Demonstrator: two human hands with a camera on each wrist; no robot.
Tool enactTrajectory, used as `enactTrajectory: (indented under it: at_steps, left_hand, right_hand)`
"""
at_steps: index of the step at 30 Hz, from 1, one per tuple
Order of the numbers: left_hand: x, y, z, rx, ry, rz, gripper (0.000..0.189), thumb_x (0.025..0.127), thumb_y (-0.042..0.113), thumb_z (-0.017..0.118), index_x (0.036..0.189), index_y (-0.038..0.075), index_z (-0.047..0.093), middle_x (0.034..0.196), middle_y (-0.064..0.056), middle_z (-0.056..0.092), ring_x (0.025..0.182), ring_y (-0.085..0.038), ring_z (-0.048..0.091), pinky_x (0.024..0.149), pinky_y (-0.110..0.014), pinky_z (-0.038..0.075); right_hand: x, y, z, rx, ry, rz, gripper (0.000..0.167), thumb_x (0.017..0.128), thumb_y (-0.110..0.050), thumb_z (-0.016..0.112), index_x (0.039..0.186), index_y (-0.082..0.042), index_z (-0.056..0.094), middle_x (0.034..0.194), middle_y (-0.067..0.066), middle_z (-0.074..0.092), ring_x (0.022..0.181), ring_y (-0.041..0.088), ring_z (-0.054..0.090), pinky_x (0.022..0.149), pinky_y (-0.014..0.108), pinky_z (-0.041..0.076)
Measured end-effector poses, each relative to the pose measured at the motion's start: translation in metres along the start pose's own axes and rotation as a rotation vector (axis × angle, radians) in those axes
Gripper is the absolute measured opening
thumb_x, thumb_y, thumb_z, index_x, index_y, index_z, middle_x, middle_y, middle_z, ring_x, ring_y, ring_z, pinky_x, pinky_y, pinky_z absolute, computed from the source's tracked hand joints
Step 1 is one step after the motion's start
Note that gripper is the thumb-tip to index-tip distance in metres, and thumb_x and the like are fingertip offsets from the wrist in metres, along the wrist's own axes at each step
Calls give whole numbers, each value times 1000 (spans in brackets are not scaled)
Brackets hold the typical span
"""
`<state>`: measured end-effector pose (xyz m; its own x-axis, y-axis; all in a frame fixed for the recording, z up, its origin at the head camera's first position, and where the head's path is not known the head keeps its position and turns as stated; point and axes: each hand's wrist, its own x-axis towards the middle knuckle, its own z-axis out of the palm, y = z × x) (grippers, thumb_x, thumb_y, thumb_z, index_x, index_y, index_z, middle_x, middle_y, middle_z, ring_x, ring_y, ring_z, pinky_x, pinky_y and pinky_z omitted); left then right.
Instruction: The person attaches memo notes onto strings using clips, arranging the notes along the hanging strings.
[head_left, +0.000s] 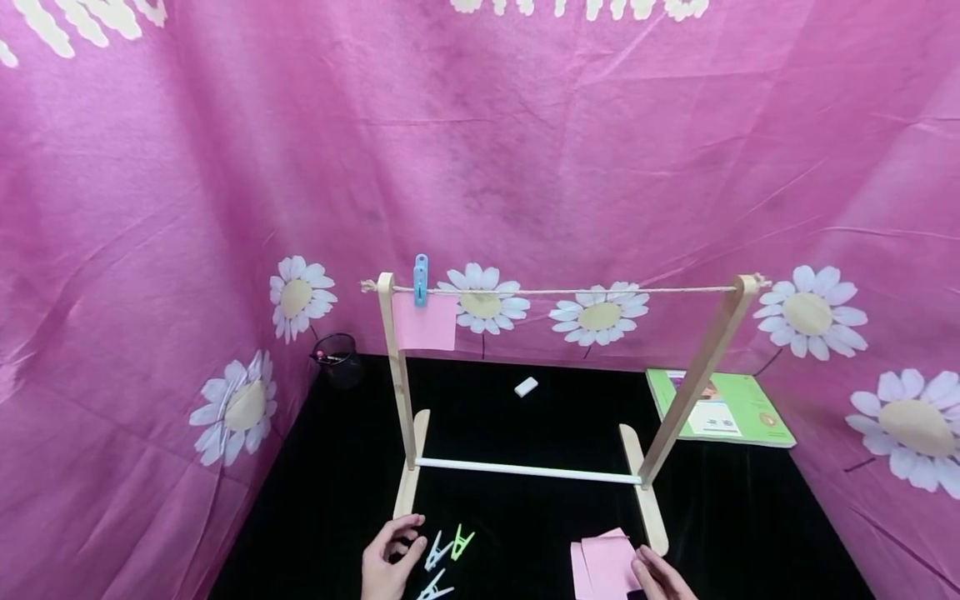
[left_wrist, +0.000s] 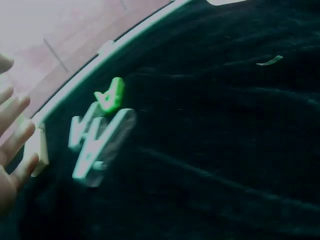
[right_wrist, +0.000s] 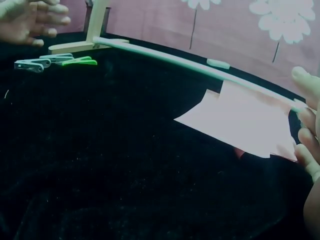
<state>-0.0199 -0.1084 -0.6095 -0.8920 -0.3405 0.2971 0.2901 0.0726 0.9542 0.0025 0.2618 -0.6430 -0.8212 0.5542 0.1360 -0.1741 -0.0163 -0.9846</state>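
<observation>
My left hand (head_left: 388,560) hovers left of the loose clothespins, its fingers loosely bent and nothing in them. A green clothespin (head_left: 462,542) and two pale ones, a pale blue clothespin (head_left: 437,551) and a whitish clothespin (left_wrist: 102,145), lie on the black cloth beside it. My right hand (head_left: 660,575) has its fingertips at the right edge of several pink paper sheets (head_left: 606,567); in the right wrist view the thumb (right_wrist: 306,82) stands apart from the paper. One pink sheet (head_left: 426,325) hangs from the string (head_left: 540,292) under a blue clothespin (head_left: 421,279).
A wooden stand (head_left: 697,383) with a white crossbar (head_left: 525,471) holds the string. Behind it lie a white eraser-like block (head_left: 527,387) and a green book (head_left: 750,408). A black mesh pen cup (head_left: 341,367) stands back left. Pink flowered cloth (head_left: 525,167) walls the table.
</observation>
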Motion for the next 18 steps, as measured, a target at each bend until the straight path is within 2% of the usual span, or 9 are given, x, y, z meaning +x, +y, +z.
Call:
enactTrajectory:
  at_steps: [3,6,10,13,15,18]
  left_hand:
    - [-6,-6,6,108,53,-111,29,72,-16,75,98,-4,72,92,-2,77,75,-11,62,59,-21,47]
    - [-11,-11,10,169,76,-165,31,71,-11,79,98,2,74,92,1,77,76,-11,62,62,-22,46]
    - [-15,-17,12,227,88,-168,33,69,-7,81,99,7,75,92,4,76,77,-9,60,65,-23,41]
    - [-17,-21,14,265,91,-166,36,67,-5,84,99,8,75,92,4,75,78,-7,59,65,-23,39]
    - [-17,-24,15,297,92,-153,39,64,-5,85,100,7,75,92,2,76,78,-7,59,64,-22,39]
    - [-18,-27,18,352,89,-130,42,62,-3,88,101,7,76,92,0,77,79,-6,58,65,-21,38]
  right_hand:
    - [-1,2,2,11,50,23,48,85,24,59,99,-17,79,91,-22,75,81,-10,69,72,4,50]
    - [-2,3,2,29,64,66,53,86,23,58,98,-25,79,92,-24,74,81,-12,68,72,4,50]
    - [-3,1,2,29,49,155,57,89,16,61,95,-39,76,92,-28,72,83,-15,66,72,2,49]
    - [-4,0,3,6,59,197,55,89,13,64,93,-41,76,92,-29,71,84,-16,65,72,2,49]
    - [-2,1,4,-37,82,194,55,88,13,65,91,-41,76,89,-29,69,80,-17,65,70,2,49]
    - [1,8,0,-151,101,109,63,85,15,67,89,-48,72,85,-32,65,70,-18,63,64,2,47]
